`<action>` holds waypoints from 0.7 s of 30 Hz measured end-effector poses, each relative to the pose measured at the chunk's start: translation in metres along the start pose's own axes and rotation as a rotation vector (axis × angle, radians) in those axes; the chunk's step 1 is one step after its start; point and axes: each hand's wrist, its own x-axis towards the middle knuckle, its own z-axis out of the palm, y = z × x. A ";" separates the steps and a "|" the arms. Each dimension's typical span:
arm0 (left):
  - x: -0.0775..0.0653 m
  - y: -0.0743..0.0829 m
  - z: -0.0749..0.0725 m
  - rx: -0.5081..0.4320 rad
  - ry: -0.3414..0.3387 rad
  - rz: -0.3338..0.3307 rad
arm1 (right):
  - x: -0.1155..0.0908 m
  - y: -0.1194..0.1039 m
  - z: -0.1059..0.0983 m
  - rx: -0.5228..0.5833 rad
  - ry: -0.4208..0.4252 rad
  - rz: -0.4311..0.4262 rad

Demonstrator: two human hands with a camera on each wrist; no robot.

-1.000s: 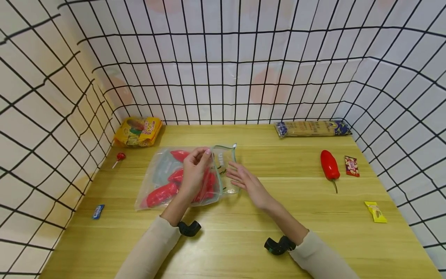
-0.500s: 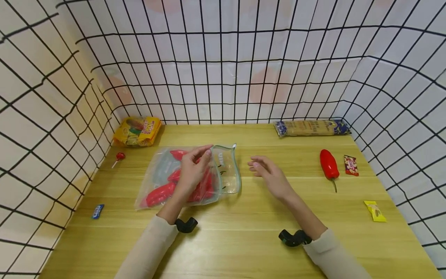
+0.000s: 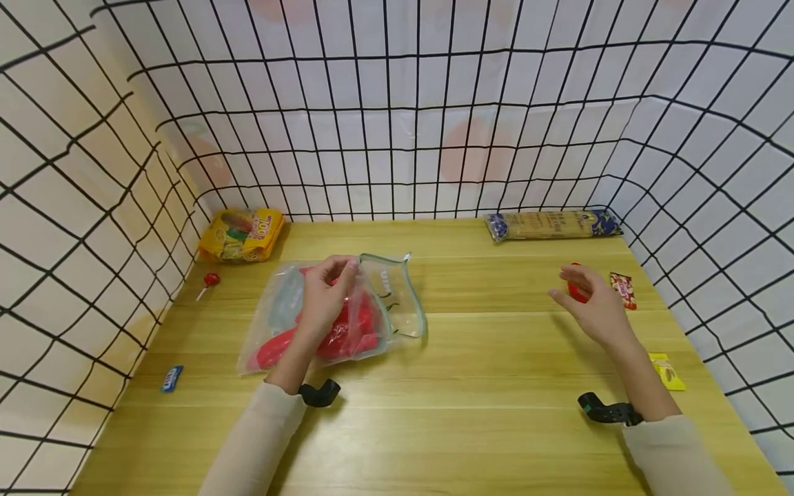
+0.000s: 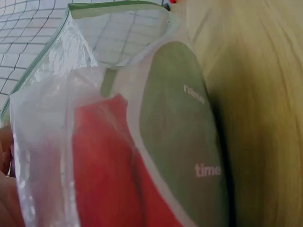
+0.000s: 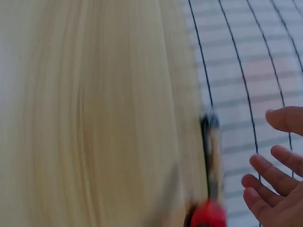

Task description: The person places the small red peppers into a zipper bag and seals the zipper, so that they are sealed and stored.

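Note:
A clear zip bag [image 3: 406, 296] lies on the left half of the wooden table with its mouth facing right. Several red chili peppers [image 3: 340, 337] show through its plastic, also in the left wrist view. My left hand [image 3: 324, 297] pinches the upper layer near the bag's mouth and lifts it, so the mouth gapes. Over at the right, my right hand [image 3: 598, 310] hovers with fingers spread and thumb apart, holding nothing. It covers most of a single red chili pepper [image 3: 577, 293], whose stem is hidden in the head view.
Along the back lie a yellow snack pack [image 3: 242, 235] and a long noodle packet [image 3: 552, 225]. A lollipop [image 3: 211, 279] and a blue wrapped candy [image 3: 171, 379] are at left. A dark red sachet [image 3: 623, 290] and yellow sachet [image 3: 666, 373] are at right. Black wire grid [image 3: 403, 148] surrounds the table.
My right hand has moved away from the bag's mouth, rightward to above the single pepper. My left hand keeps its pinch and has shifted slightly left, drawing the bag's upper layer with it.

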 end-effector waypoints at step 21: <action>0.008 0.002 -0.006 -0.682 0.080 -0.376 | 0.004 0.038 0.001 -0.215 -0.040 0.015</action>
